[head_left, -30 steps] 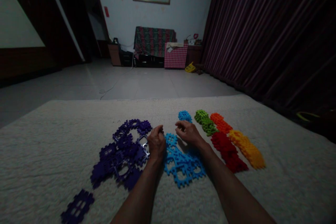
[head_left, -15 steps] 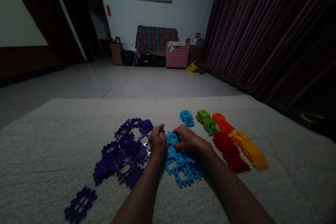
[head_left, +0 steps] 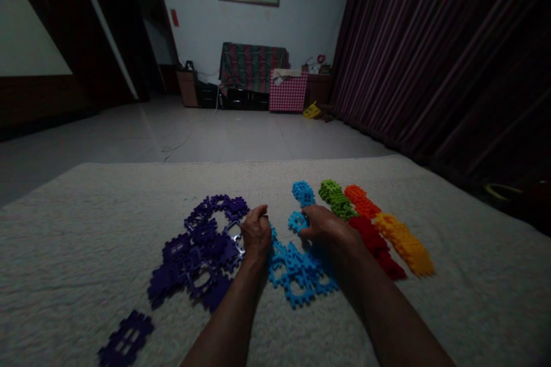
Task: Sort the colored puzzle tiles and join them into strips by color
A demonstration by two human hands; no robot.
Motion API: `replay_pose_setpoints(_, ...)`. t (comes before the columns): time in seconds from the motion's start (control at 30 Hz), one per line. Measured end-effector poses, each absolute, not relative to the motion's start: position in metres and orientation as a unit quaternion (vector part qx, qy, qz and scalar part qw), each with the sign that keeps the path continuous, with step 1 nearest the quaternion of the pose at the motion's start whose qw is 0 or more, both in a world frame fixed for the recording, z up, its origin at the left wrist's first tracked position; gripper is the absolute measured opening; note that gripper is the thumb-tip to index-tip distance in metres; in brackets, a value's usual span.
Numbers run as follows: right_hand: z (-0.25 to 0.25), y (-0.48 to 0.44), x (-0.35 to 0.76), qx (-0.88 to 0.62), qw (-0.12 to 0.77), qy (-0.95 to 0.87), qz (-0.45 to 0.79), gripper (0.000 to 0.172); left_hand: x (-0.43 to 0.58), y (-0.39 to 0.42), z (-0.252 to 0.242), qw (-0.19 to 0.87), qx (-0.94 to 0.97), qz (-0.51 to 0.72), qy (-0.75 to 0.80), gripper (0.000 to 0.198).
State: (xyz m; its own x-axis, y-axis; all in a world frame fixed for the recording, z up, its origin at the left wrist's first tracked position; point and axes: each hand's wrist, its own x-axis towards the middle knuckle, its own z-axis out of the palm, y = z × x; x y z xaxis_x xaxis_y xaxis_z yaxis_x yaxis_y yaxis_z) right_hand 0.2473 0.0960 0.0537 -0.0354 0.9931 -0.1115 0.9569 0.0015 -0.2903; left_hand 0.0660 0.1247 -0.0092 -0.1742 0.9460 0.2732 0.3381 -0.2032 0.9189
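Two bare hands are over a pale fleecy rug (head_left: 107,206). The right hand (head_left: 330,229) pinches a blue toothed window piece (head_left: 297,221) by its right side, mid-rug; the left hand (head_left: 257,233) curls loosely, its grip impossible to tell, between the loose blue pile (head_left: 299,287) and the purple pile (head_left: 206,246). A blue stack (head_left: 302,190) sits just beyond, towards the far edge. Green (head_left: 338,199), orange (head_left: 361,200), red (head_left: 379,246) and yellow rows (head_left: 404,243) lie towards the right edge; one purple window piece (head_left: 127,338) lies apart, nearer the left edge.

No legible lettering (or numbers) anywhere
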Motion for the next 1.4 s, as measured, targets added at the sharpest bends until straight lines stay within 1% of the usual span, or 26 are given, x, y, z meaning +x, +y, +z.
replay_pose_setpoints(0.07, 0.055, 0.098, 0.253, -0.711, 0.091, -0.688, 0.115, 0.027, 0.066, 0.124, -0.01, 0.287, 0.575, 0.524, 0.558, 0.038)
replay_pose_setpoints(0.17, 0.054, 0.103, 0.255, -0.741, 0.156, -0.652, 0.05, 0.039, 0.066, 0.124, -0.008, 0.275, 0.581, 0.524, 0.559, 0.037)
replay_pose_setpoints(0.23, 0.05, 0.106, 0.252, -0.757, 0.192, -0.624, 0.024, 0.044, 0.066, 0.123, -0.007, 0.268, 0.584, 0.523, 0.559, 0.037)
replay_pose_setpoints(0.37, 0.036, 0.11, 0.245, -0.786, 0.248, -0.566, -0.013, 0.049, 0.066, 0.123, -0.006, 0.266, 0.588, 0.521, 0.559, 0.036)
replay_pose_setpoints(0.47, 0.027, 0.108, 0.239, -0.796, 0.267, -0.542, -0.026, 0.047, 0.066, 0.123, -0.005, 0.264, 0.588, 0.521, 0.56, 0.034)
replay_pose_setpoints(0.63, 0.027, 0.103, 0.238, -0.816, 0.268, -0.511, -0.019, 0.041, 0.066, 0.123, -0.005, 0.268, 0.589, 0.519, 0.559, 0.034)
replay_pose_setpoints(0.87, 0.026, 0.105, 0.241, -0.832, 0.255, -0.493, -0.014, 0.044, 0.066, 0.122, -0.005, 0.27, 0.592, 0.523, 0.551, 0.034)
replay_pose_setpoints(1.03, 0.025, 0.108, 0.241, -0.837, 0.244, -0.489, -0.004, 0.052, 0.066, 0.123, -0.005, 0.269, 0.592, 0.524, 0.55, 0.033)
replay_pose_setpoints(1.17, 0.028, 0.107, 0.239, -0.839, 0.232, -0.491, -0.001, 0.054, 0.066, 0.125, -0.007, 0.268, 0.594, 0.526, 0.547, 0.034)
replay_pose_setpoints(1.33, 0.029, 0.109, 0.235, -0.836, 0.239, -0.494, -0.014, 0.069, 0.066, 0.124, -0.008, 0.268, 0.593, 0.524, 0.549, 0.033)
replay_pose_setpoints(1.4, 0.03, 0.112, 0.234, -0.838, 0.242, -0.489, -0.013, 0.071, 0.066, 0.123, -0.008, 0.268, 0.593, 0.523, 0.55, 0.033)
